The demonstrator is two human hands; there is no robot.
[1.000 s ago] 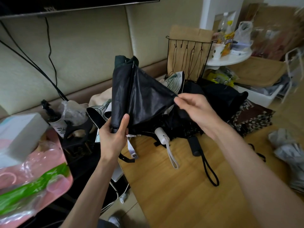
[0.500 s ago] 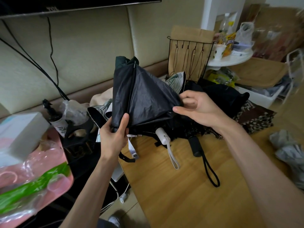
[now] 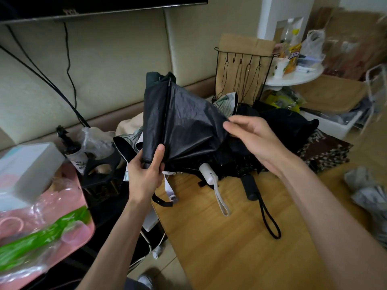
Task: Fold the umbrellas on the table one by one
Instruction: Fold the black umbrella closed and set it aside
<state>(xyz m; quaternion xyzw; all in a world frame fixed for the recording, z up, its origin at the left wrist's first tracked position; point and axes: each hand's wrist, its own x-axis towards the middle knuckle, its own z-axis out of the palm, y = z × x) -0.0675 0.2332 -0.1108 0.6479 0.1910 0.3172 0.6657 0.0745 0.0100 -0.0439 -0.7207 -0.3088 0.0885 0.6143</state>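
I hold a black umbrella [image 3: 180,120] upright above the wooden table's [image 3: 240,237] left edge. My left hand [image 3: 144,174] grips its lower end, thumb up against the fabric. My right hand [image 3: 249,139] pinches the right edge of a spread canopy panel between thumb and fingers. Behind it lies a heap of more umbrellas: one with a white handle [image 3: 207,174] and strap, one with a black handle [image 3: 250,189] and cord loop, a patterned one [image 3: 326,151] at right.
A black wire rack [image 3: 243,74] with hooks stands behind the heap. Left of the table are a pink tray [image 3: 69,233] of plastic-wrapped items, a white box [image 3: 27,168] and a dark bottle [image 3: 73,151]. Grey plastic bags [image 3: 368,191] lie at the table's right.
My right hand has shifted its pinch along the panel's right edge and drawn the fabric out to the right. My left hand keeps its grip.
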